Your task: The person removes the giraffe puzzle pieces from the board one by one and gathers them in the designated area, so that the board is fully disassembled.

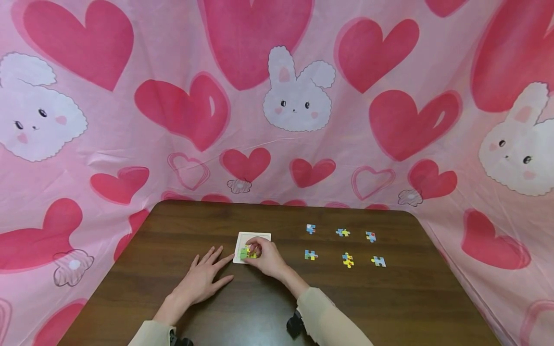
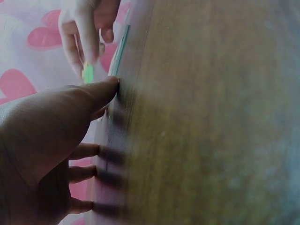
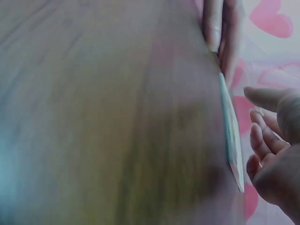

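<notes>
A small white puzzle tray (image 1: pixel 255 235) lies on the table in the head view. Above its lower left part, my right hand (image 1: pixel 264 255) pinches a green and yellow jigsaw piece (image 1: pixel 244 252). The left wrist view shows that piece (image 2: pixel 88 73) at the fingertips, held off the table; whether another piece lies beneath it I cannot tell. My left hand (image 1: pixel 201 280) rests on the table with spread fingers, one fingertip at the tray's left edge. In the right wrist view the tray (image 3: pixel 232 136) appears edge-on beside the right hand (image 3: pixel 276 145).
Right of the tray, several loose jigsaw pieces lie in two rows, among them a blue and red one (image 1: pixel 371 236) and a yellow and blue one (image 1: pixel 348 260). The brown wooden table (image 1: pixel 415 307) ends at a pink heart-patterned cloth (image 1: pixel 242 129) behind.
</notes>
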The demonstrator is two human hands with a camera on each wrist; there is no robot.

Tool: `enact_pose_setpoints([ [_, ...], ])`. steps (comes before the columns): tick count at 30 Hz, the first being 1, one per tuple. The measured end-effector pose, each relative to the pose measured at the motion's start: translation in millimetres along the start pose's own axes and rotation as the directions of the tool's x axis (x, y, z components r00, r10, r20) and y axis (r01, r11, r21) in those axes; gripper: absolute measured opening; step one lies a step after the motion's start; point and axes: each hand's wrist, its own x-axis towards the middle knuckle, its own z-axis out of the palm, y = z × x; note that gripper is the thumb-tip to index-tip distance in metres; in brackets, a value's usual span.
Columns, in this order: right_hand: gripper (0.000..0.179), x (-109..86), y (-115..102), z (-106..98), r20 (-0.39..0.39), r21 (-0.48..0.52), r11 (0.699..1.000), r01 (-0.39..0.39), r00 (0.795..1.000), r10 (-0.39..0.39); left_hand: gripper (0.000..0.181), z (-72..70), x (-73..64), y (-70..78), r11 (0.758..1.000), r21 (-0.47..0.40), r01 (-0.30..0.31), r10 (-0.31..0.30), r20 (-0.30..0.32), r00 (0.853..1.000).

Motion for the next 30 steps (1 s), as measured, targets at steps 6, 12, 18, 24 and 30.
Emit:
enact_pose_setpoints([
  [6, 0.036, -15.1, 3, -25, 0.060, 0.084, 0.996, -0.017, 0.998, 0.012, 0.065, 1.6, -1.1, -0.9, 1.000, 0.000, 0.009, -0.009, 0.001, 1.000],
  [12, 0.035, -37.2, 8, -54, 0.107, 0.131, 0.990, -0.052, 0.994, 0.038, 0.065, 1.6, -1.1, -2.0, 1.000, 0.001, 0.015, -0.015, -0.004, 1.000],
  [18, 0.036, -67.3, 15, -83, 0.105, 0.129, 0.991, -0.037, 0.994, 0.023, 0.066, 1.9, -0.2, -0.7, 1.000, -0.002, 0.007, -0.007, 0.000, 1.000],
  [24, 0.034, -101.2, 30, -108, 0.090, 0.120, 0.993, 0.019, 0.995, -0.030, 0.067, -0.5, 1.6, 2.1, 1.000, -0.016, 0.014, -0.013, 0.020, 1.000],
  [30, 0.034, -124.9, 72, -122, 0.095, 0.089, 0.989, 0.120, 0.987, -0.129, 0.067, -0.5, 1.8, 1.4, 1.000, -0.007, 0.020, -0.019, 0.023, 1.000],
])
